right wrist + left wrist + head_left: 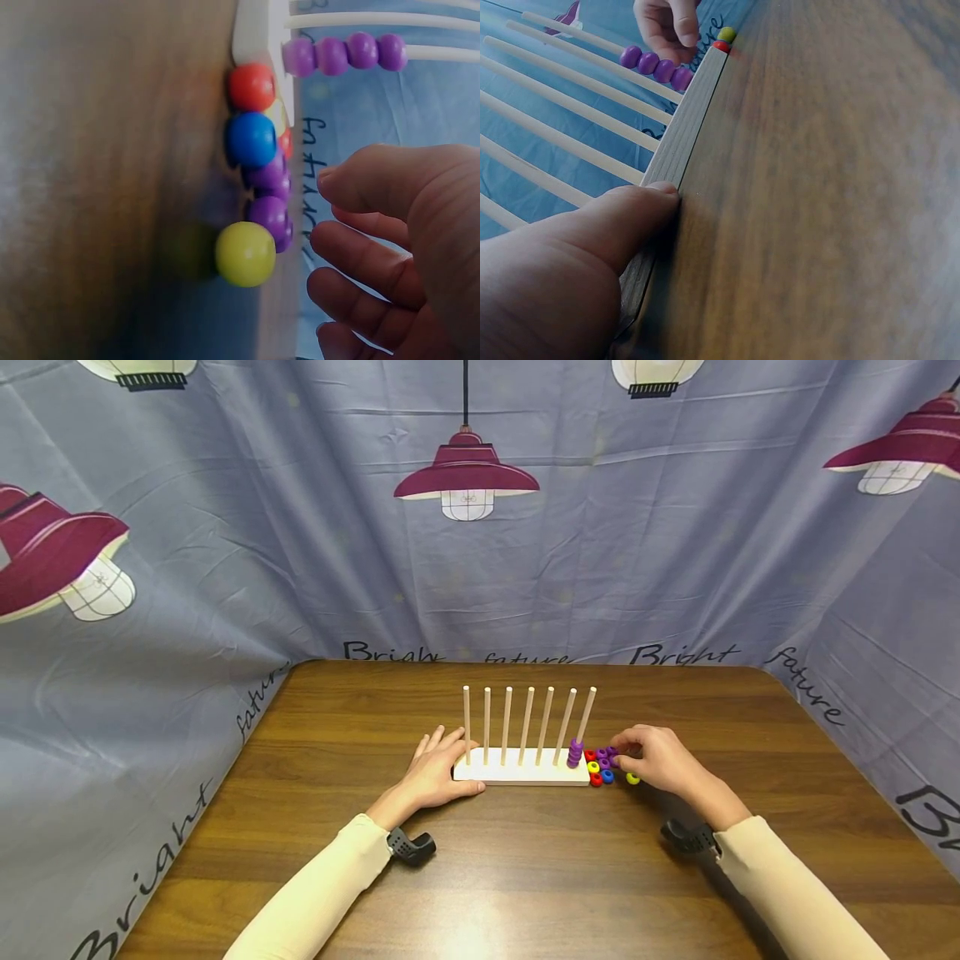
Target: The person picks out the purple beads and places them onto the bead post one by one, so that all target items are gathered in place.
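Note:
A white wooden peg stand (521, 774) carries a row of upright pegs; several purple beads (575, 753) are stacked on its rightmost peg. At the stand's left end, my left hand (437, 774) holds the base, the thumb along the front edge and a finger behind. In the left wrist view that thumb (641, 214) lies against the base's edge. My right hand (660, 760) hovers at the loose beads just right of the stand, fingers loosely bent. Nothing shows between its thumb and fingers in the right wrist view, where loose purple beads (268, 217) lie below the fingertips.
Beside the stand's right end lie a blue bead (251, 139), a red bead (252, 87) and other red and yellow ones. A yellow bead (633, 778) sits a little apart, under the right hand. Behind the brown wooden table (487, 868) hangs a printed curtain (570, 568).

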A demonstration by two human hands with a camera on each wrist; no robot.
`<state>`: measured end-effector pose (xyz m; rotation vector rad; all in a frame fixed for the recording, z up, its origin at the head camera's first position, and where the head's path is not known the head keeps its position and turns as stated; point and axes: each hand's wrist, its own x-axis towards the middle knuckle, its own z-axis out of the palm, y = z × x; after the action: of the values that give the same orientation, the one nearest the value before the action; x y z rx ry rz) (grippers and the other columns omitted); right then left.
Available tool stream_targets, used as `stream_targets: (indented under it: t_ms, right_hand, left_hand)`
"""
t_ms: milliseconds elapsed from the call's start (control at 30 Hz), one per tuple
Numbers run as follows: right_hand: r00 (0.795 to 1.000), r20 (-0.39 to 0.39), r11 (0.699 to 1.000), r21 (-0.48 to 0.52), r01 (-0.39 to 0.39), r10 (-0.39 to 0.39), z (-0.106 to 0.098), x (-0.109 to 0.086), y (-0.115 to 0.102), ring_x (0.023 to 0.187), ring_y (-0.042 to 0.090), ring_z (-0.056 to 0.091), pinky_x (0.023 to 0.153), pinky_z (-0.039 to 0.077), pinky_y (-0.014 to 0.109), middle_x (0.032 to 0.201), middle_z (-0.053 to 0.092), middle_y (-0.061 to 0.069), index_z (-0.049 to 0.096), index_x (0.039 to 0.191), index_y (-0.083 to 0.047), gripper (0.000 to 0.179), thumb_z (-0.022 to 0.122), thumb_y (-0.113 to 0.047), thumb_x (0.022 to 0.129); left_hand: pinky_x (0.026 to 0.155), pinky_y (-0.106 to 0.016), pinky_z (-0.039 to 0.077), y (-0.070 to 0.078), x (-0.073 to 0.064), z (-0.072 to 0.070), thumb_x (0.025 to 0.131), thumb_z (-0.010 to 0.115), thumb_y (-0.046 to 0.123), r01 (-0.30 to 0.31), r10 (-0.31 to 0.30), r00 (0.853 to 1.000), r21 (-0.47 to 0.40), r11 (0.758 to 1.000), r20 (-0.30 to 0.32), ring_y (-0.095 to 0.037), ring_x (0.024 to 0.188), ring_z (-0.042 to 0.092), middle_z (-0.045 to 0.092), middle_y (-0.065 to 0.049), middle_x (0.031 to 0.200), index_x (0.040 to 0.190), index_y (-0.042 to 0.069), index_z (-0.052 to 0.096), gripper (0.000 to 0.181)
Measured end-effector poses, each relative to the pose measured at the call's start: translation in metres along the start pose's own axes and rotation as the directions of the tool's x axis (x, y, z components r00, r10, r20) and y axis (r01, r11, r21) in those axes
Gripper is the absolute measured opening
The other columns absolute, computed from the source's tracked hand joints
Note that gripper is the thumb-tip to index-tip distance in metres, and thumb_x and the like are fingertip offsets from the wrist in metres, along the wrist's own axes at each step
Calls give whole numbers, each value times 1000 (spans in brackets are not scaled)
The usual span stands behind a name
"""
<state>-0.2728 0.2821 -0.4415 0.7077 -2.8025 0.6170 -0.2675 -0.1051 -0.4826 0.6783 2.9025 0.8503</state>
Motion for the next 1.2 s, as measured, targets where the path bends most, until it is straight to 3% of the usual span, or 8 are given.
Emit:
stream_targets:
  t_ms: [867,1200]
  right_hand:
    - [1000,-12,1000,-17,-26,26,18,-9,6,80,21,69,71,57,40,89,75,8,77,97,-3,19,80,-10,80]
    - [999,5,999,-9,-49,49,20,-9,6,77,15,66,68,55,34,87,74,6,77,95,-4,17,80,-9,79]
  left_hand:
    - [127,-63,8,-1,1,0,83,77,47,1,-1,1000,-4,1000,4,-47,156,17,35,-18,165,144,19,58,69]
    - [127,-63,9,-1,1,1,83,76,48,-1,1,1000,9,1000,3,-47,156,18,35,-18,165,144,19,57,70]
